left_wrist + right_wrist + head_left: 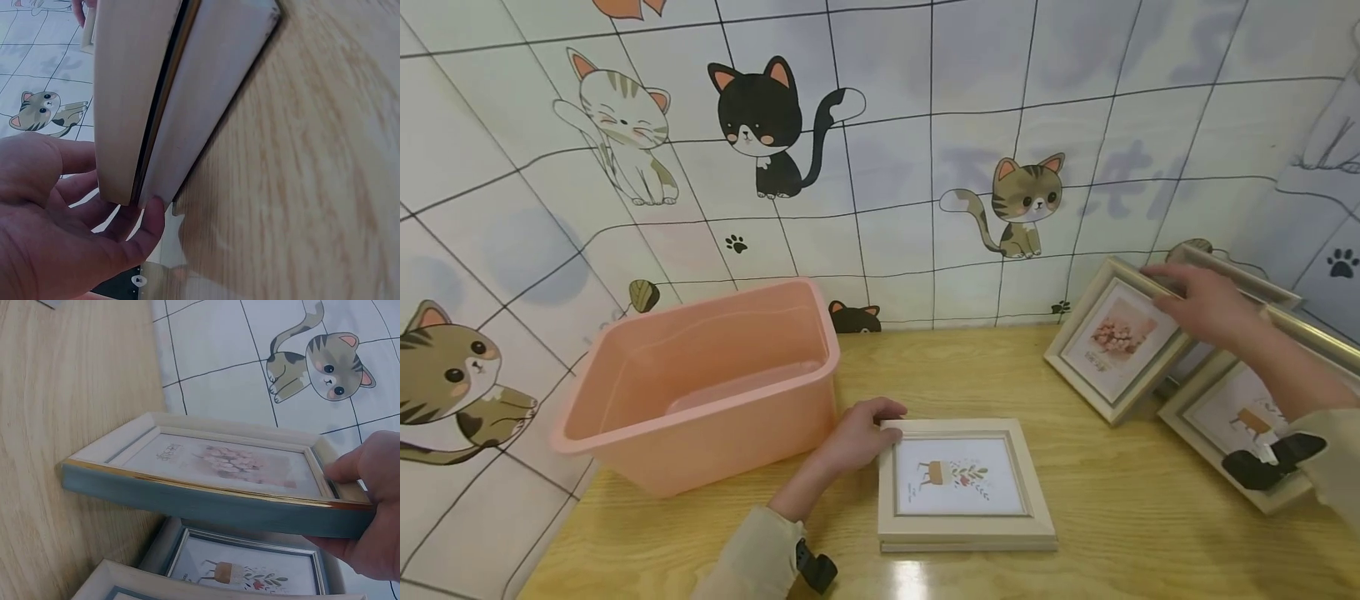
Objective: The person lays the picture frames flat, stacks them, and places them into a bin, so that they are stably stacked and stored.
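The wood-grain counter (940,371) sat right up against a cat-print wall (895,167), pink tub (730,437) on the left. Left hand (859,435) gripped the stacked frames (962,475) mid-counter; right hand (1210,304) had hold of a tilted blossom frame (1116,337) over rightward.

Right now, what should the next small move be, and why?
I'd probably lift the blossom-picture frame toward the frame stack: the right hand grips its upper part, thumb in front, while the left hand holds the stack's far left corner, seemingly steadying it to take another.
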`<action>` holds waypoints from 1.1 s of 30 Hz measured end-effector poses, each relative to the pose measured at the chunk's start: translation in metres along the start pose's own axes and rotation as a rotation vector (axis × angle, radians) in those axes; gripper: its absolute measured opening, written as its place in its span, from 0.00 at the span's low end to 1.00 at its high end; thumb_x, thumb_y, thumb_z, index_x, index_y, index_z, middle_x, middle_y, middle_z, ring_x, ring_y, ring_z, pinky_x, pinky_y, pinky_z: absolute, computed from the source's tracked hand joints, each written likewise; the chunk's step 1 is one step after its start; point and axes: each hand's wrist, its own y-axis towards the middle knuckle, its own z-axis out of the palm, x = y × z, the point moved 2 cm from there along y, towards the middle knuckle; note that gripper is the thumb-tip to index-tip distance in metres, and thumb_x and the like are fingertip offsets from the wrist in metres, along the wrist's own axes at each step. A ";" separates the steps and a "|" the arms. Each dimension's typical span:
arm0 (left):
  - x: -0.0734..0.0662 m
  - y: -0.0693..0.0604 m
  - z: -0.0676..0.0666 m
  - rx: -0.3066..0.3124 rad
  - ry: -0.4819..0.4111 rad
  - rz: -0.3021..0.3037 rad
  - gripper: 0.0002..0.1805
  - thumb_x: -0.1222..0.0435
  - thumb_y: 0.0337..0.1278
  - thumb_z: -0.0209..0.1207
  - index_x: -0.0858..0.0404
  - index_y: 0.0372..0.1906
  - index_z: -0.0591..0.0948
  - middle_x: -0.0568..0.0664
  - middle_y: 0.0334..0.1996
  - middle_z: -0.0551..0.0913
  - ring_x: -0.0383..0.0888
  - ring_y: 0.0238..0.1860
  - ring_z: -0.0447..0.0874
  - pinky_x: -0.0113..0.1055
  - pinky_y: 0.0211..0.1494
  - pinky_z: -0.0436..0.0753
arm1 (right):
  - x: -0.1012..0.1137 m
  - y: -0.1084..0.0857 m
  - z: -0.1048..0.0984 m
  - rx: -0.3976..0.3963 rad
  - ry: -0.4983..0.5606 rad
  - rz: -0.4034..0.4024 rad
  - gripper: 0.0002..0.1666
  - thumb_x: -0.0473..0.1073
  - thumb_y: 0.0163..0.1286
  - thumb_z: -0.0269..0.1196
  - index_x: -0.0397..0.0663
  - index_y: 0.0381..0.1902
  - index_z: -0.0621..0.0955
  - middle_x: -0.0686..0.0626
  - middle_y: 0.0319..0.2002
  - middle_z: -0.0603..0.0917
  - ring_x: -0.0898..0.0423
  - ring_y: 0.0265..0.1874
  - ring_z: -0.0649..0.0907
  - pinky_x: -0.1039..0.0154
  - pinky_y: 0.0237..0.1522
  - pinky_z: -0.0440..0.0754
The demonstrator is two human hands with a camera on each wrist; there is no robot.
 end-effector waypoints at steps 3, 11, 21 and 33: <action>0.000 0.001 0.000 -0.003 -0.004 -0.011 0.16 0.67 0.72 0.59 0.69 0.58 0.82 0.55 0.53 0.84 0.52 0.55 0.80 0.46 0.57 0.79 | 0.002 -0.004 0.002 -0.044 0.010 -0.005 0.31 0.40 0.83 0.49 0.33 0.78 0.59 0.18 0.70 0.57 0.17 0.63 0.61 0.21 0.56 0.61; -0.004 0.002 0.000 -0.039 -0.030 -0.050 0.17 0.62 0.77 0.55 0.67 0.59 0.82 0.50 0.48 0.84 0.47 0.51 0.81 0.46 0.55 0.80 | 0.012 -0.030 0.000 -0.185 0.153 0.050 0.34 0.50 0.84 0.47 0.45 0.81 0.57 0.21 0.71 0.60 0.20 0.63 0.65 0.29 0.51 0.70; -0.027 -0.002 -0.006 -0.126 -0.025 0.043 0.22 0.58 0.77 0.55 0.62 0.67 0.78 0.52 0.63 0.80 0.52 0.66 0.74 0.52 0.66 0.75 | 0.040 -0.063 -0.002 -0.241 0.302 0.063 0.34 0.53 0.83 0.52 0.70 0.82 0.59 0.26 0.68 0.70 0.76 0.39 0.76 0.78 0.31 0.75; -0.088 -0.007 -0.009 -0.140 0.065 0.344 0.26 0.59 0.76 0.56 0.61 0.73 0.72 0.50 0.71 0.73 0.53 0.69 0.71 0.51 0.67 0.73 | 0.073 -0.079 0.015 -0.267 0.533 -0.104 0.32 0.37 0.78 0.60 0.62 0.76 0.72 0.74 0.49 0.80 0.73 0.43 0.81 0.78 0.37 0.77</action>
